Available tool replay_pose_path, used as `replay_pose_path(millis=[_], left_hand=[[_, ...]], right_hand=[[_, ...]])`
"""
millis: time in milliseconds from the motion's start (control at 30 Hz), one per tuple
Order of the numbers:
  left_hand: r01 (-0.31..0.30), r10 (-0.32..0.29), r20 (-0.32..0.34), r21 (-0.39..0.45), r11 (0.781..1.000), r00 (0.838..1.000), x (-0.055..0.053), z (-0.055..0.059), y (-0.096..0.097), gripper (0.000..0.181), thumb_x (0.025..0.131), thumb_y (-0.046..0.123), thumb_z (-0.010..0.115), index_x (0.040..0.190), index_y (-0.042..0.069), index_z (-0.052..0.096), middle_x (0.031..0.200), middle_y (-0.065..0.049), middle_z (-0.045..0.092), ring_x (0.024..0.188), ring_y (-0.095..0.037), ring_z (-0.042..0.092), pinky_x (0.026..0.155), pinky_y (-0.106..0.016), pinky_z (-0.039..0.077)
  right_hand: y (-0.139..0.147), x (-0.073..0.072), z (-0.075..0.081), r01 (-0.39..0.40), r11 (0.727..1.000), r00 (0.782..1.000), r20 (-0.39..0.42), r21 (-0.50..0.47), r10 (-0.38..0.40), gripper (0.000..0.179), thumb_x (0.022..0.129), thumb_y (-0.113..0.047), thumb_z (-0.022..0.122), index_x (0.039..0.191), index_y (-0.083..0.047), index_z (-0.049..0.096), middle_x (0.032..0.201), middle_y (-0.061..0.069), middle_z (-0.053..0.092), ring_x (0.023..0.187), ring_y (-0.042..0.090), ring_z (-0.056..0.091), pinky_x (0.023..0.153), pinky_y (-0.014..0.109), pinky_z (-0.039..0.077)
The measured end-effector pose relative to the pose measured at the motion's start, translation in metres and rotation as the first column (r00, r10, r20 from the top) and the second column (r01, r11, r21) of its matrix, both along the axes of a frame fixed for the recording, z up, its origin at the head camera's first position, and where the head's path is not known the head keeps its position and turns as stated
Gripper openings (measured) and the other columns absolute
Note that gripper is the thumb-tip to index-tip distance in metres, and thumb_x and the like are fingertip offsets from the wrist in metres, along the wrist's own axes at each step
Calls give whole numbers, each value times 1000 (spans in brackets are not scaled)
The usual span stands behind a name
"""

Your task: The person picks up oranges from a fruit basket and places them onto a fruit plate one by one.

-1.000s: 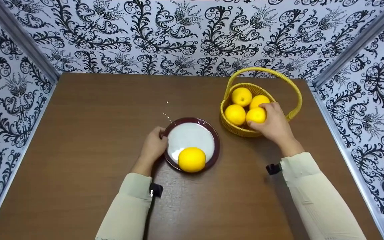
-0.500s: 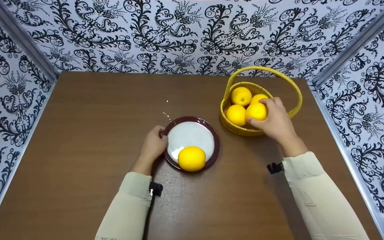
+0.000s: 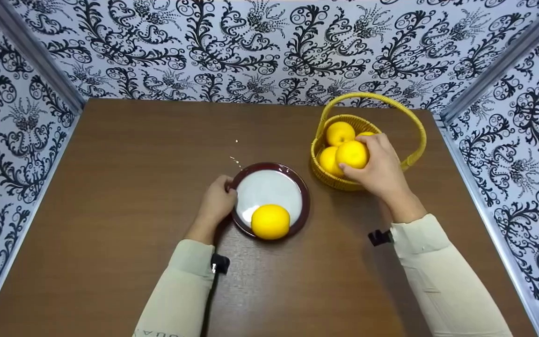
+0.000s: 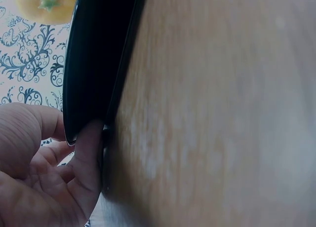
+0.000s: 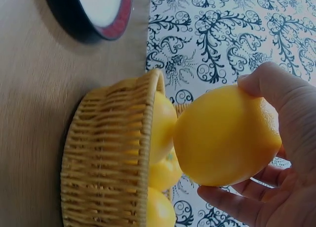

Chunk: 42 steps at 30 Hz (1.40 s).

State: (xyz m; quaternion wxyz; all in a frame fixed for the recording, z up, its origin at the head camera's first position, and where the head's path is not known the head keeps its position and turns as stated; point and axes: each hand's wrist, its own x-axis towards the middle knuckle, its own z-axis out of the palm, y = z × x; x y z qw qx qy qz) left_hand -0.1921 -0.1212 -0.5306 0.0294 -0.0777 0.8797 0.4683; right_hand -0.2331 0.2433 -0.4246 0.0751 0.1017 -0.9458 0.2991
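My right hand grips an orange between thumb and fingers. In the right wrist view this orange is lifted above the rim of a yellow wicker basket. More oranges lie inside, partly hidden by the hand and the held fruit. My left hand pinches the left rim of a round plate, white in the middle with a dark maroon border. From the left wrist, the plate's dark underside shows, with fingers under its edge. One orange rests on the plate's near side.
A tall hooped handle arches over the basket, right beside the right hand. Brown wooden table carries everything, enclosed by patterned black-and-white walls at the back and both sides.
My right hand has raised the orange out from among the others and shifted slightly left with it, over the basket. The left hand, plate and orange on it have stayed put.
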Motion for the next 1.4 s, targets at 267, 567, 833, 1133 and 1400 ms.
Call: replay_pose_path(millis=[267,567,833,1133,1400], left_hand=[[1,-1,2,-2,1000,1000,0,0,-1,28,94,8,56,120,0,66,105,-18,69,100,-33,62,95,-47,51],[3,-3,5,3,1000,1000,-1,0,0,30,94,7,55,121,0,66,103,-17,68,98,-32,61,93,-47,51],[10,-10,17,-8,1000,1000,-2,1,0,27,94,7,55,119,1,65,100,-15,67,98,-31,62,93,-46,51],[6,-6,18,-11,1000,1000,-1,3,0,28,95,8,55,120,1,66,99,-15,68,97,-31,63,92,-46,52],[8,-7,30,-12,1000,1000,-2,2,0,30,95,8,56,123,2,65,102,-16,68,99,-32,62,93,-46,51]], right_hand=[[-15,4,-4,-50,998,997,-63,-35,48,71,80,-31,87,136,0,57,133,19,49,117,38,53,106,56,44],[-36,9,-12,-113,990,990,-97,-83,105,69,77,-27,90,134,-4,59,134,18,51,119,37,51,105,54,44],[-54,15,-25,-165,979,984,-85,-120,156,71,76,-29,92,135,-5,61,134,16,52,120,33,52,108,50,43],[-70,17,-41,-221,969,974,-78,-114,213,68,77,-31,90,134,-7,61,132,13,54,125,31,49,107,48,44],[-77,18,-56,-258,961,966,-42,-101,255,69,79,-32,89,136,-8,60,134,12,53,123,31,53,108,50,47]])
